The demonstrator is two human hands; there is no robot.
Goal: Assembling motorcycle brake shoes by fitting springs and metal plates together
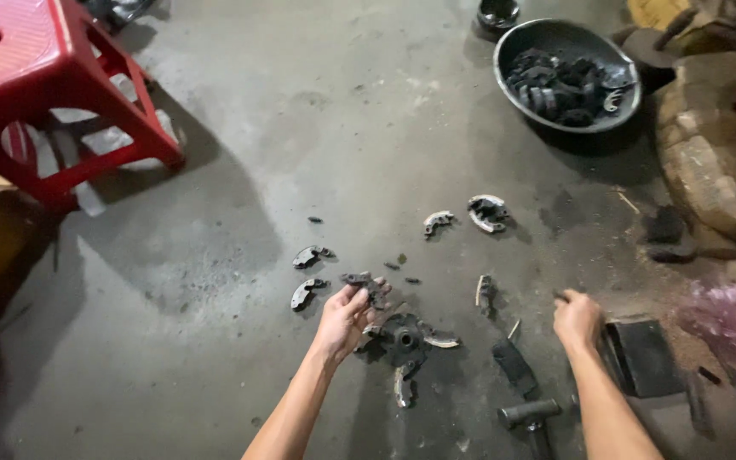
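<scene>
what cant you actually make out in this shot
Head view, the only one:
- Right hand: curled knuckles-up, so what its fingers pinch, if anything, is hidden.
- Left hand: its fingers cover part of the dark curved metal shoe it grips.
- Black round basin: its dark parts blur into one heap.
- Dark hammer: handle cut off by the bottom edge.
- Red plastic stool: cropped at the top-left edge.
</scene>
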